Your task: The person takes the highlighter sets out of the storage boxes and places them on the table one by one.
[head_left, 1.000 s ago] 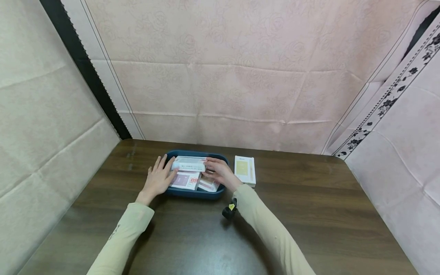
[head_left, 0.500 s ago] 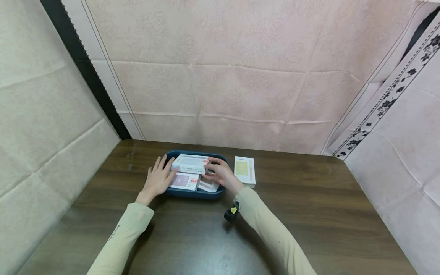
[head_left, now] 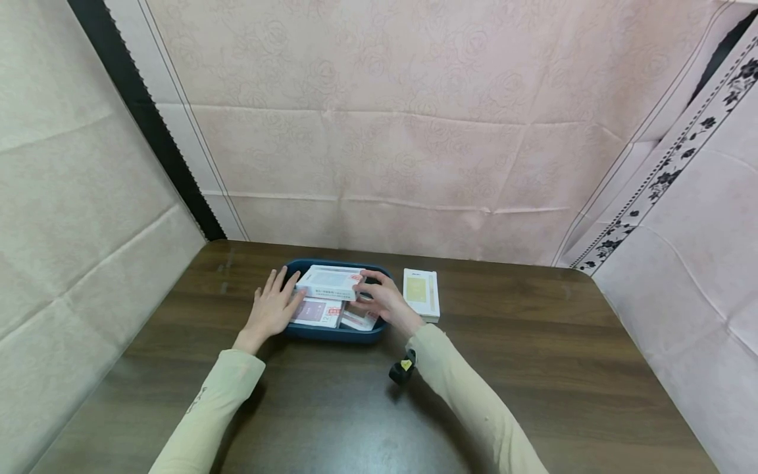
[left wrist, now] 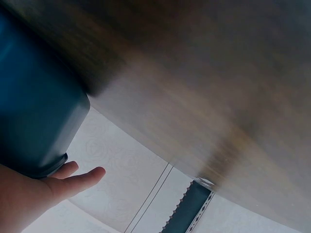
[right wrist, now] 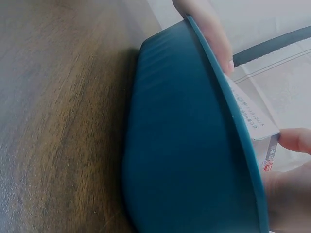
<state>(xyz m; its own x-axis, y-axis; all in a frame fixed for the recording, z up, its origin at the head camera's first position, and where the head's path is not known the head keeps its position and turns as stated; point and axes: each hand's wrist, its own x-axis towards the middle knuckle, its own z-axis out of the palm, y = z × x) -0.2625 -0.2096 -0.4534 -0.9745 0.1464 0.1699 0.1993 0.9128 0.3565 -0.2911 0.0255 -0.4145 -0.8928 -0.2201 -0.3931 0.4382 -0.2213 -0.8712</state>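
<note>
A blue plastic basin on the table holds several flat white boxes. Across its far part lies a white box, on top of the others. My right hand grips the right end of this box, with fingers curled at its corner. Over the left rim my left hand has its fingers spread, the thumb at the box's left end. Nearer to me in the basin are a white box with a purple panel and another white box, partly hidden by the right hand. The right wrist view shows the gripped box rising past the rim.
Right of the basin, a white box with a yellow-green panel lies on the brown wooden table. Patterned cloth hangs behind the table and along both sides. A black device hangs under my right wrist.
The gripped box has shifted slightly right and its top face has come more into view. My right hand has moved a little right with it. The left hand has stayed nearly still.
</note>
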